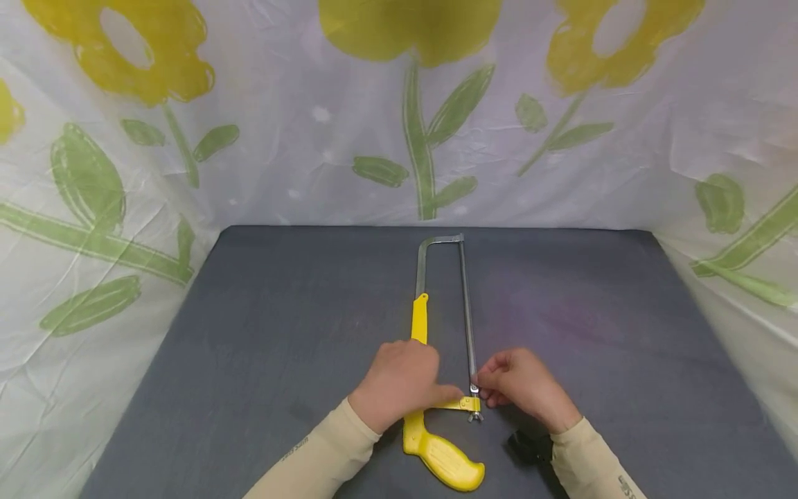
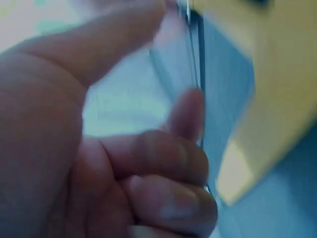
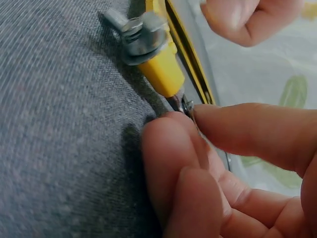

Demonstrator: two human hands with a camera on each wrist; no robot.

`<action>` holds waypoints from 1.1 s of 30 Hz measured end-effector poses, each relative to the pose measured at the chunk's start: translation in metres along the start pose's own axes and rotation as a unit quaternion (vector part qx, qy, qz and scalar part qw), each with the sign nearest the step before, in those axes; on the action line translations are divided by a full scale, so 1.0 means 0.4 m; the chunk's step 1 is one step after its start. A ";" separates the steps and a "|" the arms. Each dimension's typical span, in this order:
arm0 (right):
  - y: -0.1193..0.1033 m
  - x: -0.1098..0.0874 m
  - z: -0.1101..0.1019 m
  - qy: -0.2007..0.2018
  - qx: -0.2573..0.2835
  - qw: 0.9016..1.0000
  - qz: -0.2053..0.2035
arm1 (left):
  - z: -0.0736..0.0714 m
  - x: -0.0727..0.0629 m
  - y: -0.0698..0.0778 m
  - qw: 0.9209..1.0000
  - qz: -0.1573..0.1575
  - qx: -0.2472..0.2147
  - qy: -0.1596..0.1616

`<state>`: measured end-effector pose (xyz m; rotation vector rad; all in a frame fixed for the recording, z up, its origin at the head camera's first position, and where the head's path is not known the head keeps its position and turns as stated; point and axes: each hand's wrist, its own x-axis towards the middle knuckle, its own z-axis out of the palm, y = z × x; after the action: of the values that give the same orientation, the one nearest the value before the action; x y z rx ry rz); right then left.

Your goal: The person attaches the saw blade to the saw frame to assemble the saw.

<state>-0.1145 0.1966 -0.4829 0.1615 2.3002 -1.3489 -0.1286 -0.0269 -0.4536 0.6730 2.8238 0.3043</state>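
A hacksaw (image 1: pixel 445 457) with a yellow handle lies on the dark table, its silver frame bar reaching toward the back. Its blade (image 1: pixel 466 305) runs along the right side. My left hand (image 1: pixel 399 381) holds the yellow part of the frame, thumb stretched toward the bracket at the blade's near end. In the left wrist view, its other fingers (image 2: pixel 168 163) are curled. Thumb and fingertips of my right hand (image 1: pixel 524 384) pinch the near end of the blade. A wing nut (image 3: pixel 141 32) sits beyond the yellow bracket (image 3: pixel 163 74) in the right wrist view.
The dark cloth-covered table (image 1: pixel 280 298) spreads around the saw. A pale curtain (image 1: pixel 268 159) with painted flowers stands behind it and at both sides. A black device (image 1: pixel 526 447) is under the right wrist.
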 end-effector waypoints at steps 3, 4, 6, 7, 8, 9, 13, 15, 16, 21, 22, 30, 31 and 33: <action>0.007 -0.002 -0.001 -0.003 -0.013 1.000 -0.010 | -0.019 0.007 -0.066 0.997 -0.049 -0.050 0.039; 0.009 -0.005 -0.001 -0.003 -0.019 1.000 -0.014 | -0.022 0.009 -0.088 0.995 -0.064 -0.062 0.050; 0.012 -0.011 -0.002 -0.001 -0.029 0.999 -0.020 | -0.021 0.012 -0.128 0.991 -0.086 -0.076 0.070; 0.014 -0.014 -0.003 -0.001 -0.033 0.999 -0.021 | -0.019 0.014 -0.144 0.989 -0.095 -0.076 0.078; 0.016 -0.019 -0.003 -0.001 -0.035 0.999 -0.021 | -0.015 0.015 -0.158 0.988 -0.100 -0.077 0.083; 0.018 -0.024 -0.004 -0.001 -0.037 0.999 -0.018 | -0.010 0.016 -0.169 0.988 -0.103 -0.078 0.086; 0.029 -0.051 -0.006 -0.004 -0.048 0.999 -0.012 | 0.014 0.025 -0.189 0.989 -0.085 -0.104 0.059; 0.032 -0.064 -0.005 -0.007 -0.056 0.998 -0.015 | 0.021 0.033 -0.191 0.988 -0.066 -0.133 0.034; 0.034 -0.071 -0.004 -0.008 -0.059 0.998 -0.018 | 0.022 0.037 -0.191 0.987 -0.058 -0.147 0.023; 0.036 -0.092 0.004 -0.014 -0.065 0.998 -0.018 | 0.014 0.054 -0.194 0.984 -0.042 -0.175 0.004; 0.037 -0.095 0.007 -0.016 -0.065 0.998 -0.018 | 0.012 0.054 -0.197 0.983 -0.043 -0.177 0.000; 0.044 -0.103 0.013 -0.012 -0.068 0.997 -0.034 | 0.007 0.052 -0.195 0.980 -0.052 -0.191 -0.008; 0.045 -0.105 0.013 -0.011 -0.068 0.997 -0.035 | 0.007 0.053 -0.190 0.976 -0.062 -0.211 -0.015; 0.047 -0.109 0.013 -0.012 -0.067 0.997 -0.038 | 0.008 0.054 -0.174 0.965 -0.083 -0.249 -0.021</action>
<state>-0.0678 0.2074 -0.4805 0.0141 2.3889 -1.2206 -0.1757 -0.0773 -0.4778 0.3243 2.5758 0.9134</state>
